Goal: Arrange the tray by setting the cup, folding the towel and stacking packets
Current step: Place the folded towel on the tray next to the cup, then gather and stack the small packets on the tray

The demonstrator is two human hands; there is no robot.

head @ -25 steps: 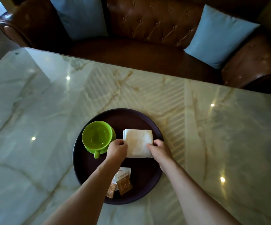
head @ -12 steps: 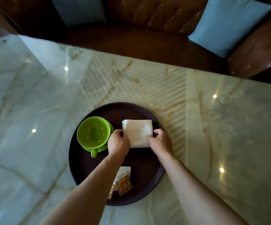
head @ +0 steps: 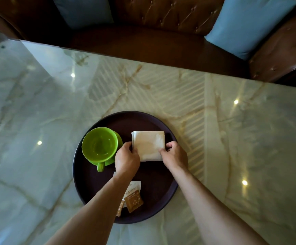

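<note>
Packets [head: 132,198] lie overlapped at the near edge of the round dark tray [head: 83,183], partly hidden under the left forearm. Farther in, the left hand [head: 126,160] and the right hand [head: 173,155] each pinch a near corner of the folded white towel [head: 148,144], which lies flat on the tray's right half, just beside the green cup [head: 99,145] standing on its saucer on the left half, handle toward the person. Beyond the tray the marble table [head: 232,129] runs to a brown leather sofa [head: 161,15] with a blue cushion [head: 246,25].
</note>
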